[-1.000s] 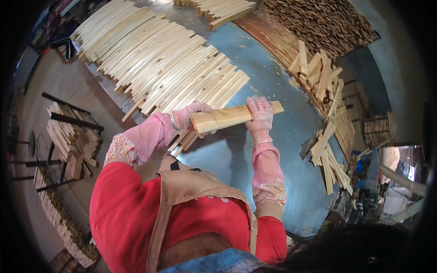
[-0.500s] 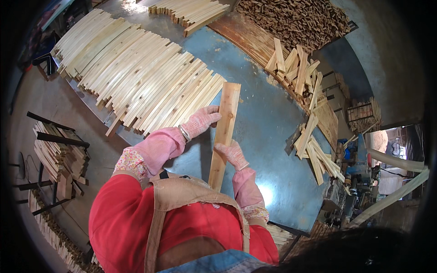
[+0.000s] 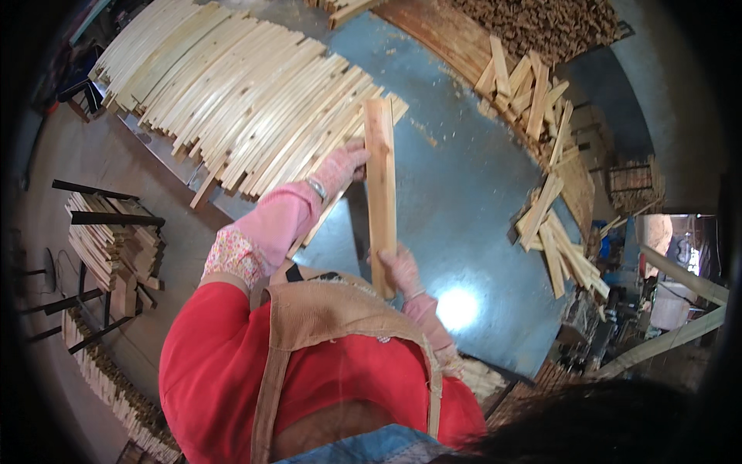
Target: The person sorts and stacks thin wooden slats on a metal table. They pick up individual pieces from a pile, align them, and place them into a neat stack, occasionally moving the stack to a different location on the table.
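Observation:
In front of my chest a pale wooden board (image 3: 380,178) stands nearly lengthwise, above the blue-grey metal tabletop (image 3: 464,201). My left hand (image 3: 344,164), in a pink glove, grips its left edge near the far end. My right hand (image 3: 402,271), gloved in pink too, is closed on its right edge near the end closest to me. Left of the board, many thin wooden strips (image 3: 232,93) lie side by side in a long row. My left forearm passes over the row's near right corner and hides part of it.
Loose short boards (image 3: 553,224) lie jumbled along the table's right side, with more offcuts (image 3: 533,93) beyond them. A heap of small wood pieces (image 3: 541,31) sits at the far right. Stacked boards on a black metal rack (image 3: 116,240) stand at left, and machinery (image 3: 587,332) at right.
The held board has moved away from my body and turned more upright, both hands going with it. The view has shifted slightly, and a slanted strip now shows beneath my left forearm.

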Demonstrator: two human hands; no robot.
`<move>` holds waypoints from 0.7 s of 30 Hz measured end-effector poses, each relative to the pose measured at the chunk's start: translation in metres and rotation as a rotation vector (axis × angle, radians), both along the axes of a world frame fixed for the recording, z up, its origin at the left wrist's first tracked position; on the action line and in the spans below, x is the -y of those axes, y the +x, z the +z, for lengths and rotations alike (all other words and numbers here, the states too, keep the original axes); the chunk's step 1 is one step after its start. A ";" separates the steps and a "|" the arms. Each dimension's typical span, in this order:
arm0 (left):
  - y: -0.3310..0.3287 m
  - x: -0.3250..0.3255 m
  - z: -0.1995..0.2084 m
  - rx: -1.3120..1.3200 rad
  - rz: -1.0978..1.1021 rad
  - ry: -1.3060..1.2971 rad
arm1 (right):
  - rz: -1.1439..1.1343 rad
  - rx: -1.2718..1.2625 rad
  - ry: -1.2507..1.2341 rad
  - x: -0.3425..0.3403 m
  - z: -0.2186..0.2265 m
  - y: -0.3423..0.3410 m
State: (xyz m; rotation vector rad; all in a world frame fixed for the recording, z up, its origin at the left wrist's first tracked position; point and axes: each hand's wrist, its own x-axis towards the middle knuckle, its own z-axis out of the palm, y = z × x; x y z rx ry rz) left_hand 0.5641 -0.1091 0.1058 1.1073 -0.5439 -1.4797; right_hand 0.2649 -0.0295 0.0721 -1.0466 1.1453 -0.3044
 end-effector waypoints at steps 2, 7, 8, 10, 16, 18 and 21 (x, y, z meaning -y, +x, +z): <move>0.015 0.008 -0.005 0.027 -0.016 0.041 | 0.102 -0.182 -0.173 0.021 0.010 0.004; 0.052 0.014 -0.016 1.148 0.119 0.072 | 0.290 -0.331 -0.321 0.075 0.036 0.005; 0.063 0.007 -0.012 1.453 0.084 -0.139 | 0.322 -0.333 -0.301 0.081 0.046 0.008; 0.087 -0.010 0.017 2.042 -0.013 -0.594 | 0.415 -0.358 -0.280 0.094 0.070 0.009; 0.148 -0.035 0.038 1.958 -0.763 -0.361 | 0.561 -0.592 -0.822 0.109 0.124 0.077; 0.151 -0.052 0.044 1.901 -0.751 -0.002 | 0.164 -0.453 -1.178 0.122 0.087 0.068; 0.143 -0.080 0.036 1.668 -0.389 0.489 | -0.069 -0.426 -0.842 0.124 0.050 0.053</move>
